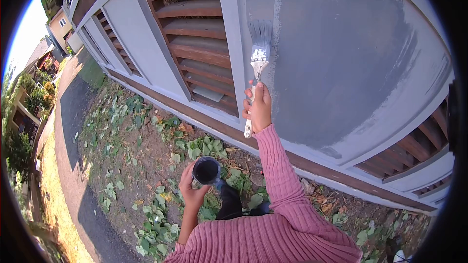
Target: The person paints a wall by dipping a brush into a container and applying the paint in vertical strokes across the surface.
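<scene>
My right hand (258,104) is closed around the handle of a paintbrush (260,56), whose bristles point up against the left part of a wall panel (336,63). Grey-blue paint coats the bristles and ferrule, and white paint marks the handle. A darker grey area covers much of the panel, with streaky edges at its right and bottom. Lower down, my left hand (191,187) grips a round cup (206,170) from its left side. The cup's inside looks dark, and its contents are hard to make out.
Brown louvred slats (200,44) in a light grey frame stand left of the panel, and more slats (414,148) are at lower right. Leafy plants and bare soil (146,160) lie below the wall. A path (73,185) runs along the left, with houses beyond.
</scene>
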Demonstrator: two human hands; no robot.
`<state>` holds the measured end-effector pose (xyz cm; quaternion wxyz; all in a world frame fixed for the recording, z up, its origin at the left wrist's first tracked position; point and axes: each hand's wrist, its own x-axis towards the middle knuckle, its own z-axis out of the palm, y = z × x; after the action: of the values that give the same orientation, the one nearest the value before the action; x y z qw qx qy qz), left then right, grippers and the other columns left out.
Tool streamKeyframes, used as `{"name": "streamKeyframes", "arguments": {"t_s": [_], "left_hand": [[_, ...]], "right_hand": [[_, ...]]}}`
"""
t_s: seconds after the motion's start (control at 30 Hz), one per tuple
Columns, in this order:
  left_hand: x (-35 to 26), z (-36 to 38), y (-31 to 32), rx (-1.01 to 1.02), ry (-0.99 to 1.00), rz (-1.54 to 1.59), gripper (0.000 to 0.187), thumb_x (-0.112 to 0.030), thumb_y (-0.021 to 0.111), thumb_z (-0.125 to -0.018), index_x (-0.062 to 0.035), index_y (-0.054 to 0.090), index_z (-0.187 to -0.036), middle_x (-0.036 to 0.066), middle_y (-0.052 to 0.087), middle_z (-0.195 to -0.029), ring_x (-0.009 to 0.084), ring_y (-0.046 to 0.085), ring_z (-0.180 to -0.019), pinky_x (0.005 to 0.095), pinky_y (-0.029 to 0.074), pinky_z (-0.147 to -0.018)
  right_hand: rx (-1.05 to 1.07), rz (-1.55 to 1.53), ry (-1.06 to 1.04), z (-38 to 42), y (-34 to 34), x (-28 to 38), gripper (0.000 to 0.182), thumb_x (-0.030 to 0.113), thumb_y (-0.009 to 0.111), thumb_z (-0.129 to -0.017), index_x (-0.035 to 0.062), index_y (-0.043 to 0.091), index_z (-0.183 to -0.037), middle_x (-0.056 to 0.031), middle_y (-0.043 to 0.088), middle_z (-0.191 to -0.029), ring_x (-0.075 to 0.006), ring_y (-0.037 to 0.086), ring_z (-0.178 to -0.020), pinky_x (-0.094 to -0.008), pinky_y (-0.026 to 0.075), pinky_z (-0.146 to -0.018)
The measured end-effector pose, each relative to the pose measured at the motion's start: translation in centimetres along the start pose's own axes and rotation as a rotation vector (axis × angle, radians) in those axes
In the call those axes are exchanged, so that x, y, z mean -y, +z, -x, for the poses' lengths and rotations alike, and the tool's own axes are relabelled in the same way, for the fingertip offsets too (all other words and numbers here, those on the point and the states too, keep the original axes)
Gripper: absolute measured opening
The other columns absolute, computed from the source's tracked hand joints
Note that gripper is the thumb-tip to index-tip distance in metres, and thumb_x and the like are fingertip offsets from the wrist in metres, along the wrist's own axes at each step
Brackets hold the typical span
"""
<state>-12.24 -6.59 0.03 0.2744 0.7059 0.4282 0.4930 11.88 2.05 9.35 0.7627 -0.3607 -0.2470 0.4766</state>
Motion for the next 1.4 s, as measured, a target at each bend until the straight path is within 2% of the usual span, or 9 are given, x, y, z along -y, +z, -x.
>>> {"name": "streamKeyframes", "arguments": {"t_s": [0.33,0.67,0.9,1.1,1.17,1.2,1.3,1.37,1.4], "left_hand": [[-0.1,0.1,-0.3,0.011,-0.002,0.003,0.057,0.0,0.065,-0.05,0.0006,0.057,-0.106,0.014,0.056,-0.111,0.0274,0.052,-0.105,0.0345,0.038,-0.092],[-0.7,-0.4,0.4,0.047,0.027,-0.017,0.055,-0.006,0.072,-0.053,0.0002,0.058,-0.106,0.014,0.057,-0.11,0.0271,0.053,-0.105,0.0348,0.039,-0.09],[-1.0,-0.6,0.8,0.066,-0.007,-0.007,0.053,-0.003,0.072,-0.054,0.0004,0.058,-0.105,0.014,0.057,-0.11,0.0266,0.053,-0.105,0.0346,0.039,-0.09],[-0.1,-0.7,0.8,0.082,-0.047,0.021,0.051,0.0,0.07,-0.054,0.0009,0.059,-0.104,0.014,0.056,-0.111,0.0259,0.053,-0.105,0.0344,0.04,-0.09],[0.2,-0.8,0.9,0.093,-0.013,0.012,0.051,0.001,0.069,-0.054,0.0011,0.058,-0.104,0.014,0.056,-0.111,0.0258,0.053,-0.105,0.0343,0.039,-0.09],[0.2,-0.9,1.0,0.095,-0.014,0.016,0.051,0.001,0.069,-0.054,0.0011,0.058,-0.104,0.014,0.056,-0.111,0.0258,0.053,-0.105,0.0343,0.039,-0.09],[0.1,-1.4,1.1,0.096,0.014,0.022,0.052,0.002,0.069,-0.054,0.0013,0.058,-0.105,0.015,0.056,-0.111,0.0257,0.053,-0.105,0.0341,0.039,-0.09],[0.3,-1.3,1.1,0.077,-0.001,0.038,0.052,0.001,0.07,-0.054,0.0014,0.058,-0.105,0.015,0.056,-0.111,0.0255,0.053,-0.105,0.034,0.039,-0.09],[0.2,-1.3,1.2,0.079,0.002,0.042,0.052,0.001,0.07,-0.054,0.0014,0.058,-0.105,0.015,0.056,-0.111,0.0255,0.053,-0.105,0.034,0.039,-0.09]], "right_hand": [[-0.119,0.003,0.124,1.5,-3.4,-4.8,0.024,0.034,0.031,-0.094,0.0132,0.042,-0.099,0.0037,0.038,-0.069,-0.0035,0.026,-0.04,-0.0179,0.021,-0.032],[-0.23,0.013,0.276,3.3,-8.4,-10.7,0.026,0.035,0.029,-0.094,0.0131,0.04,-0.1,0.0035,0.038,-0.068,-0.0037,0.024,-0.039,-0.0202,0.019,-0.033],[-0.394,0.014,0.45,4.0,-12.4,-16.0,0.025,0.036,0.03,-0.093,0.0137,0.041,-0.099,0.0041,0.038,-0.067,-0.0055,0.026,-0.041,-0.0212,0.021,-0.034],[-0.507,0.128,0.61,5.2,-18.1,-23.9,0.027,0.037,0.029,-0.093,0.0134,0.042,-0.096,0.0039,0.038,-0.062,-0.0072,0.027,-0.041,-0.0239,0.022,-0.034],[-0.465,0.031,0.734,6.2,-21.0,-28.3,0.034,0.035,0.03,-0.091,0.0074,0.046,-0.104,-0.01,0.056,-0.079,-0.016,0.045,-0.043,-0.0323,0.039,-0.035],[-0.505,0.115,0.72,6.7,-20.3,-27.7,0.036,0.034,0.03,-0.091,0.0061,0.047,-0.105,-0.0104,0.056,-0.078,-0.0187,0.049,-0.046,-0.0361,0.044,-0.038],[-0.464,0.306,0.583,5.7,-18.7,-25.2,0.036,0.033,0.032,-0.09,0.0046,0.048,-0.104,-0.0104,0.056,-0.078,-0.02,0.051,-0.049,-0.0388,0.046,-0.039],[-0.477,0.349,0.525,3.9,-16.5,-22.5,0.035,0.032,0.032,-0.091,0.0035,0.049,-0.103,-0.0095,0.055,-0.076,-0.0188,0.051,-0.048,-0.0362,0.045,-0.037],[-0.455,0.359,0.449,3.1,-15.2,-20.7,0.03,0.033,0.031,-0.092,0.0071,0.045,-0.099,-0.0045,0.049,-0.07,-0.0128,0.04,-0.042,-0.03,0.035,-0.034]]}}
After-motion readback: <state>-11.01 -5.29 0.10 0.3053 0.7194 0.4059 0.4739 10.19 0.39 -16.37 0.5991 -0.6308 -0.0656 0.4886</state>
